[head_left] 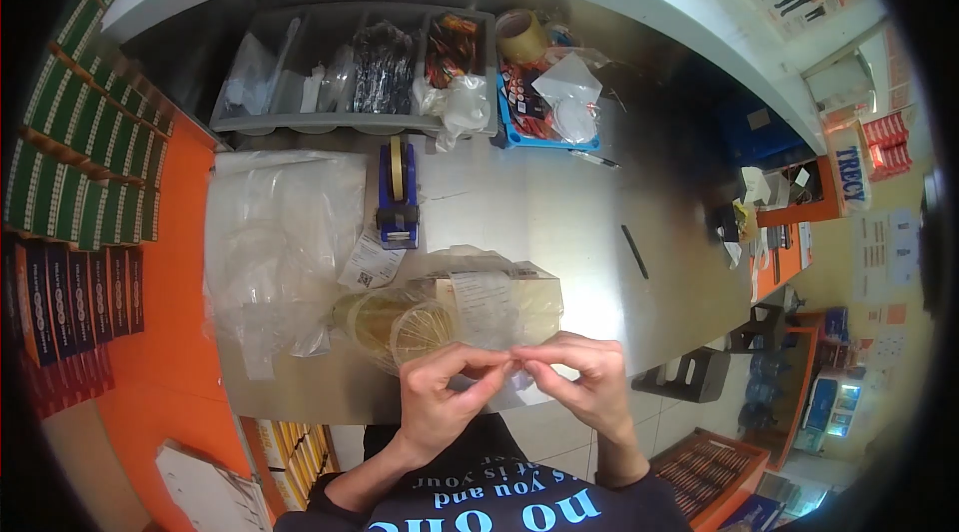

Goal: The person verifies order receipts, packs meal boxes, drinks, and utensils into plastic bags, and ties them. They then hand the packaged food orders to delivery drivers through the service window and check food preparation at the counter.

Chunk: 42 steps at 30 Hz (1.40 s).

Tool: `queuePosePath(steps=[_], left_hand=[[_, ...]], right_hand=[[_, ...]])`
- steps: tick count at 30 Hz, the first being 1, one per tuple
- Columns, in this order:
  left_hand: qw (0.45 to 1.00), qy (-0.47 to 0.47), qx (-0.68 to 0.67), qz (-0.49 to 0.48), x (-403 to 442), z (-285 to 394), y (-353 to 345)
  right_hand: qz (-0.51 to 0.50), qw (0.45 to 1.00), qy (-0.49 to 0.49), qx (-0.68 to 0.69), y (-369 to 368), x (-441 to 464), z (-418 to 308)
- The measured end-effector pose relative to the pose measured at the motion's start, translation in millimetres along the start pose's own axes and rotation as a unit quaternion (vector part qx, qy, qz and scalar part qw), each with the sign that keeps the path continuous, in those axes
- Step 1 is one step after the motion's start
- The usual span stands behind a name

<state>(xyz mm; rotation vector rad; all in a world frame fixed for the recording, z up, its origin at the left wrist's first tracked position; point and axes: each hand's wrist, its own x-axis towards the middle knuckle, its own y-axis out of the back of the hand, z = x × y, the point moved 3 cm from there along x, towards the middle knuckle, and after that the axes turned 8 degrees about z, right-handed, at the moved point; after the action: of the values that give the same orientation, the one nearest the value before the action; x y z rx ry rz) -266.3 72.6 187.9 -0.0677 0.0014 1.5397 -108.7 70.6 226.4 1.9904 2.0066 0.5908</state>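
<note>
My left hand (447, 394) and my right hand (587, 379) meet at the counter's near edge, thumbs and forefingers pinched together. Between them is bunched clear plastic, apparently the gathered end of a clear plastic bag (518, 374). Just beyond my fingers, the bag surrounds a pale box (539, 300) and round containers, one with a ribbed clear lid (422, 330). A printed receipt (482, 302) lies over the box. The exact grip on the plastic is partly hidden by my fingers.
Flat clear bags (285, 222) lie at left, beside a blue tape dispenser (398, 197) and a paper slip (372, 260). A grey divided tray (330, 117) and a blue basket (554, 143) stand at the back. A black pen (634, 252) lies at right.
</note>
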Motion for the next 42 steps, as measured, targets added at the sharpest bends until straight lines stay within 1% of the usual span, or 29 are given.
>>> queuePosePath(steps=[4, 6, 7, 8, 9, 10, 11, 12, 15, 16, 17, 20, 22, 23, 24, 26, 27, 29, 30, 31, 32, 33, 34, 35, 37, 38, 39, 41, 42], left_hand=[[0.997, 0.067, -0.038, -0.017, 3.1, -0.3, -2.8], [0.998, -0.018, 0.007, -0.062, 3.2, 3.3, -4.2], [0.998, -0.017, 0.008, -0.055, 2.5, 3.4, -3.3], [0.994, -0.077, 0.046, -0.064, 1.4, 6.9, -3.7], [0.985, -0.134, 0.084, -0.075, -0.3, 10.0, -4.3], [0.985, -0.129, 0.088, -0.070, -0.9, 9.3, -4.2], [0.973, -0.165, 0.156, -0.052, -1.6, 9.2, -5.1], [0.954, -0.198, 0.222, -0.031, -3.6, 7.9, -6.4], [0.961, -0.166, 0.219, -0.038, -7.6, -1.3, -10.5], [0.963, -0.160, 0.211, -0.048, -6.5, -2.5, -12.8], [0.968, -0.142, 0.204, -0.028, -5.7, -5.8, 0.8], [0.964, -0.183, 0.176, -0.077, 10.8, -23.5, 61.8], [0.896, -0.205, 0.380, -0.104, 16.2, -67.2, 70.6], [0.895, -0.213, 0.382, -0.092, 17.2, -82.3, 67.8], [0.911, -0.227, 0.335, -0.076, 19.8, -94.3, 64.2], [0.923, -0.251, 0.285, -0.062, 21.0, -97.3, 66.5], [0.926, -0.254, 0.276, -0.047, 16.8, -94.6, 67.1], [0.930, -0.248, 0.268, -0.034, 10.4, -93.0, 68.2], [0.930, -0.243, 0.272, -0.035, 3.6, -97.0, 65.1], [0.939, -0.224, 0.262, 0.007, -6.7, -95.1, 61.8], [0.944, -0.211, 0.252, 0.045, -18.3, -98.5, 61.9], [0.957, -0.205, 0.191, 0.071, -26.4, -101.2, 61.8], [0.933, -0.252, 0.235, 0.107, -33.2, -92.5, 61.7], [0.929, -0.275, 0.215, 0.120, -36.9, -88.2, 62.1], [0.915, -0.340, 0.177, 0.127, -18.6, -36.2, 45.4], [0.950, -0.295, 0.060, 0.086, -17.6, 6.4, 34.1], [0.970, -0.234, -0.055, 0.040, -13.3, 43.6, 25.5], [0.944, -0.326, -0.026, 0.051, 1.1, 122.8, 20.1], [0.900, -0.431, 0.027, 0.063, 15.8, 155.0, 19.4]], right_hand=[[0.000, 0.995, 0.021, -0.094, 8.6, 7.1, -5.6], [-0.090, 0.990, -0.075, -0.076, 13.1, 14.3, -9.2], [-0.142, 0.982, -0.110, -0.054, 12.8, 14.4, -9.0], [-0.149, 0.982, -0.108, -0.052, 15.7, 14.1, -8.8], [-0.199, 0.962, -0.185, -0.006, 16.3, 9.1, -4.5], [-0.247, 0.932, -0.263, 0.040, 15.2, 2.7, -2.4], [-0.271, 0.893, -0.341, 0.117, 15.1, -2.5, -11.5], [-0.280, 0.889, -0.343, 0.115, 19.8, -3.9, -19.9], [-0.264, 0.813, -0.464, 0.232, 23.7, -14.3, -28.4], [-0.280, 0.806, -0.474, 0.218, 24.2, -18.7, -26.7], [-0.261, 0.819, -0.449, 0.244, 28.0, -19.8, -25.8], [-0.223, 0.856, -0.380, 0.271, 31.9, -15.2, -18.9], [-0.262, 0.875, -0.325, 0.246, 18.6, -12.7, -23.8], [-0.283, 0.902, -0.273, 0.179, 12.1, -10.4, -26.1], [-0.342, 0.932, -0.111, 0.040, 12.1, -1.6, -33.3], [-0.220, 0.969, 0.111, -0.033, 26.9, 10.8, -19.4], [-0.078, 0.992, 0.077, -0.069, 20.9, 12.0, 9.7], [-0.212, 0.952, 0.128, -0.179, -12.3, -1.0, 98.4], [-0.163, 0.941, 0.180, -0.236, -38.5, -11.6, 121.3], [-0.072, 0.907, 0.233, -0.344, -56.3, -19.5, 151.5], [0.002, 0.955, 0.208, -0.211, -53.8, -25.5, 151.9], [0.052, 0.958, 0.206, -0.190, -46.5, -25.1, 132.2], [0.115, 0.965, 0.188, -0.144, -38.6, -23.4, 131.6], [0.184, 0.968, 0.138, -0.096, -26.2, -22.9, 117.5], [0.250, 0.959, 0.121, -0.055, 11.2, -7.6, 89.2], [0.277, 0.948, 0.151, -0.049, 37.3, 1.1, 55.9], [0.342, 0.903, 0.242, -0.094, 65.3, 8.7, 23.5], [0.355, 0.889, 0.284, -0.062, 118.2, 27.2, -41.9], [0.404, 0.839, 0.356, -0.084, 138.5, 42.2, -69.7]])
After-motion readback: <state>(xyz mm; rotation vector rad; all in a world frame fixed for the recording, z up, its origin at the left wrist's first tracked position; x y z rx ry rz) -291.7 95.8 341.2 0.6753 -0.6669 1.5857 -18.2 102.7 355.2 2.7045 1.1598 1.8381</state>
